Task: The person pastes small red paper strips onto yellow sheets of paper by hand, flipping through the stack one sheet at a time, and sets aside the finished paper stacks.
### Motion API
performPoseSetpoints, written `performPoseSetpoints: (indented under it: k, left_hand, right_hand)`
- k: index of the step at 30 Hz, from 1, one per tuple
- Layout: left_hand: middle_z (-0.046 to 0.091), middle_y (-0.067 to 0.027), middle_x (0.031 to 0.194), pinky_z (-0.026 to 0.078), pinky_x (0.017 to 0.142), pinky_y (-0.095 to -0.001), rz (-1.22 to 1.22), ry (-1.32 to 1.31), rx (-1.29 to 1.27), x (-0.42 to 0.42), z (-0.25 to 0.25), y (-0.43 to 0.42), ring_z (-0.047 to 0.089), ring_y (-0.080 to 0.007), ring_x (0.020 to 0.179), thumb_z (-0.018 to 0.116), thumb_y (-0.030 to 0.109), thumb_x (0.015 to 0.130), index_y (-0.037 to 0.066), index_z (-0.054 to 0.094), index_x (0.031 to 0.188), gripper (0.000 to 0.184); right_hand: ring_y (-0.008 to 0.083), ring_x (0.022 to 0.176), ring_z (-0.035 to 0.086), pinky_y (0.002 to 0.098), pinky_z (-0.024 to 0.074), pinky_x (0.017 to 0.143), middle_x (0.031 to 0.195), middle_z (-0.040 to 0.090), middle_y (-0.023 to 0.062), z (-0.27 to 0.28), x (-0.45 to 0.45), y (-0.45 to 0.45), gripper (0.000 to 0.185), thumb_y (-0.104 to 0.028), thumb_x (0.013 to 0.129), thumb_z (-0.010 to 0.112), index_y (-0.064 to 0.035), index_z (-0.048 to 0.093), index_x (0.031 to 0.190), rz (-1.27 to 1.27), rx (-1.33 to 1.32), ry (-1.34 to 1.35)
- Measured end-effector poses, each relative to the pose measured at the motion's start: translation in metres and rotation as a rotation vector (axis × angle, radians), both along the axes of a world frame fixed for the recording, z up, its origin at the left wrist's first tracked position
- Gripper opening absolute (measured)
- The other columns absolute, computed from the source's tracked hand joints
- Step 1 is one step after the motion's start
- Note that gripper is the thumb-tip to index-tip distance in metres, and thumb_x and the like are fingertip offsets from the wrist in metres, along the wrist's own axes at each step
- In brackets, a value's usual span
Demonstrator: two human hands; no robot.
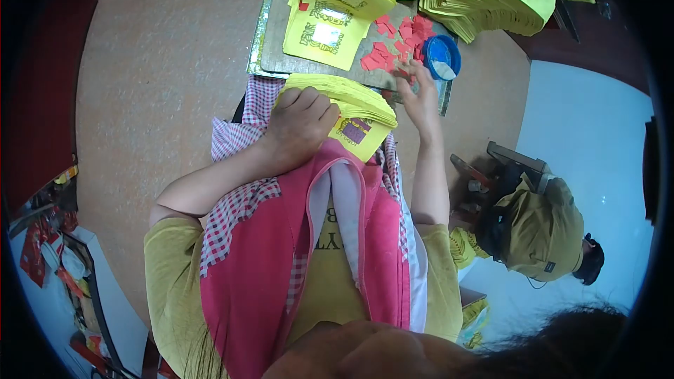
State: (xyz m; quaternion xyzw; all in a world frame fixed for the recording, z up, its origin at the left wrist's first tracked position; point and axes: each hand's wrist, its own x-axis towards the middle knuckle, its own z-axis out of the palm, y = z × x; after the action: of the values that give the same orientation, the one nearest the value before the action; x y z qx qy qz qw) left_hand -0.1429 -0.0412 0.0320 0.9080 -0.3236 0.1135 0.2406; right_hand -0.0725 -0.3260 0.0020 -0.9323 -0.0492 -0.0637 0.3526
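1. Off the near edge of the table, over the lap, the left hand grasps the left end of a bundle of yellow sheets; I can't tell whether the bundle rests on the clothes beneath.
2. Its right end is fanned and free, so a slack grip could let sheets slip out of line and slide away; a hard squeeze could crease them.
3. Near the table's right side, the right hand has its fingers parted beside the red scraps, and I can't tell whether a fingertip touches one. They lie loose and overlapping, so a fingertip could drag up two at once, or a brushing palm could sweep some off the near edge.
4. Close to those fingers stands a blue tub with something white inside; a careless knuckle could tip it or catch a smear.
5. Farther off, tall yellow stacks splay sideways, and a bump to the table could topple them.
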Motion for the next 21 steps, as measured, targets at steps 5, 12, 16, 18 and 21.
performPoseSetpoints:
  k: [5, 12, 16, 18, 21]
  left_hand:
    - [0.059, -0.0056, 0.11, 0.036, 0.096, -0.0417, 0.057, -0.101, -0.054, 0.0, 0.003, 0.001, 0.052, -0.0228, 0.116, 0.067, 0.017, 0.081, 0.009, 0.07, 0.098, 0.019]
    - [0.058, -0.0062, 0.118, 0.033, 0.101, -0.0434, 0.047, -0.058, -0.024, -0.001, 0.0, 0.0, 0.049, -0.0234, 0.123, 0.068, 0.018, 0.082, 0.01, 0.071, 0.099, 0.019]
    - [0.06, -0.0048, 0.115, 0.035, 0.097, -0.0416, 0.03, -0.034, 0.013, -0.002, 0.003, 0.004, 0.051, -0.0221, 0.119, 0.068, 0.019, 0.082, 0.009, 0.071, 0.101, 0.022]
    - [0.06, -0.0044, 0.114, 0.036, 0.094, -0.0407, 0.03, -0.022, -0.013, -0.001, 0.001, 0.005, 0.052, -0.0214, 0.116, 0.068, 0.018, 0.082, 0.009, 0.071, 0.102, 0.022]
    - [0.062, -0.0036, 0.111, 0.037, 0.089, -0.0391, 0.03, -0.028, -0.056, 0.002, -0.002, 0.002, 0.054, -0.0201, 0.109, 0.068, 0.018, 0.083, 0.009, 0.071, 0.103, 0.023]
  right_hand:
    - [0.0273, 0.101, 0.067, 0.0471, 0.0409, 0.106, 0.106, 0.073, 0.0097, 0.053, -0.013, 0.043, 0.012, -0.01, 0.082, 0.071, -0.0046, 0.066, 0.091, 0.199, 0.1, 0.136]
    - [0.0288, 0.108, 0.065, 0.0572, 0.029, 0.117, 0.104, 0.07, 0.0106, 0.069, -0.016, 0.097, 0.019, -0.014, 0.081, 0.072, -0.0086, 0.065, 0.098, 0.485, -0.255, 0.096]
    - [0.0316, 0.12, 0.06, 0.0571, 0.03, 0.116, 0.12, 0.067, 0.0144, 0.076, -0.014, 0.075, 0.034, -0.015, 0.082, 0.07, -0.0072, 0.065, 0.115, 0.436, -0.16, 0.162]
    - [0.0322, 0.123, 0.059, 0.0567, 0.0296, 0.116, 0.125, 0.065, 0.015, 0.061, -0.006, 0.039, 0.038, -0.015, 0.084, 0.068, -0.0066, 0.064, 0.121, 0.337, -0.069, 0.228]
    - [0.0329, 0.129, 0.055, 0.0561, 0.0286, 0.117, 0.133, 0.062, 0.0161, 0.013, -0.006, 0.014, 0.043, -0.013, 0.087, 0.063, -0.0062, 0.061, 0.129, 0.147, -0.168, 0.199]
